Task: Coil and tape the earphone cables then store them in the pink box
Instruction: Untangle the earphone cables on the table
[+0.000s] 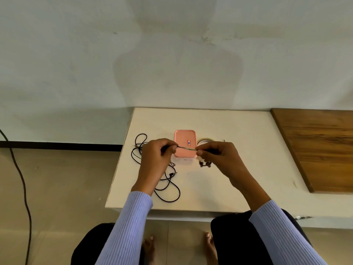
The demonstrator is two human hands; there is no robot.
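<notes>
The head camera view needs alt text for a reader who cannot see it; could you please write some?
Both hands, left hand and right hand, pinch a short cable stretched over a pink box on a white table. Loose black earphone cables lie at left, a tape roll behind.

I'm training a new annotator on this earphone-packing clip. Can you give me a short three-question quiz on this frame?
1. True or false: the pink box already holds a taped coil.
2. What do the left hand and right hand hold stretched between them: A a bundled cable, B the tape roll, C a pen?
3. On which side of the box do the loose black earphone cables lie?

Key: 1 false; 2 A; 3 the person's left.
</notes>
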